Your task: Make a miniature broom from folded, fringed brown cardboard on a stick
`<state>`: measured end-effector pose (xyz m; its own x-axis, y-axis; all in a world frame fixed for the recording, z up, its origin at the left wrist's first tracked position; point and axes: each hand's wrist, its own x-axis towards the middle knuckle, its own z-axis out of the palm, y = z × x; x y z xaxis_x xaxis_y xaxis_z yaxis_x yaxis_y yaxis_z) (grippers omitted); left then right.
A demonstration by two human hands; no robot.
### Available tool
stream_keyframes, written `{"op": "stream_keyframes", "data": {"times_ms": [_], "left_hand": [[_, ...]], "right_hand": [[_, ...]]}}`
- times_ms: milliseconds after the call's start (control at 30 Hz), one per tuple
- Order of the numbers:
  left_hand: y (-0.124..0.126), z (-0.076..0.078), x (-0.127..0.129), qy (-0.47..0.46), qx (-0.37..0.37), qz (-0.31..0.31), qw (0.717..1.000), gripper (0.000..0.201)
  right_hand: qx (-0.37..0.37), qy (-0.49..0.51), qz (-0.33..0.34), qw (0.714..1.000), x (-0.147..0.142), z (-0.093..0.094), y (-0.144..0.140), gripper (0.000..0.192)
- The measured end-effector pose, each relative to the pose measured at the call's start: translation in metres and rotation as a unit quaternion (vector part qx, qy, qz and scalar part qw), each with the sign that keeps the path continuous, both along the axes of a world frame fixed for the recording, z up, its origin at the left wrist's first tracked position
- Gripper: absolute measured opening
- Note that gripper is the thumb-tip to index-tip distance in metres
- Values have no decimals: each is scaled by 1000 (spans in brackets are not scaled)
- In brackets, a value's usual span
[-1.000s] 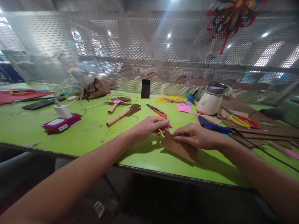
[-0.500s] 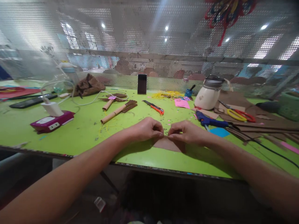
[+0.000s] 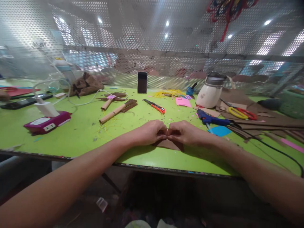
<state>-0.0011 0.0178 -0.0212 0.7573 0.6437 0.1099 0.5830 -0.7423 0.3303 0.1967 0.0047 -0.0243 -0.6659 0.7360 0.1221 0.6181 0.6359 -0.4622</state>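
A small piece of brown paper [image 3: 169, 145] lies near the front edge of the green table. My left hand [image 3: 154, 132] pinches its far edge between thumb and fingers. Right beside it, my right hand [image 3: 180, 132] pinches the same edge, the fingertips of both hands nearly touching. The fingers hide most of that edge, so its exact fold cannot be made out. Beyond my hands lies a box cutter [image 3: 154, 106] with an orange handle. To the left rest two rolled brown paper tubes with fringed ends, the nearer tube [image 3: 114, 114] longer than the farther tube [image 3: 107, 104].
Right of my hands lie a blue glue gun [image 3: 212, 119] with its cord, scissors [image 3: 242, 113] and brown paper sheets [image 3: 268, 123]. A cream jar [image 3: 209, 95] and an upright phone [image 3: 142, 83] stand farther back. On the left sits a purple power strip [image 3: 48, 123].
My hands have come closer together along the paper's edge, and less of the paper shows. The whole view has shifted slightly. At the far left edge, a blurred hand has come into view.
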Motion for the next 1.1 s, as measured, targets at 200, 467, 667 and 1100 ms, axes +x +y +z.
{"op": "stream_keyframes", "data": {"times_ms": [200,467,667,1100], "left_hand": [[-3,-4,1,-20,26,-13,999,12],[-6,0,-3,-15,-10,3,1000,10],[-8,7,-8,24,-10,18,1000,9],[-12,21,-16,119,40,-3,992,9]], "right_hand": [[53,-40,26,997,-2,1,-1,19],[47,-85,32,995,8,10,-5,13],[21,-82,23,996,19,9,-7,13],[20,-88,30,996,31,7,-11,11]]}}
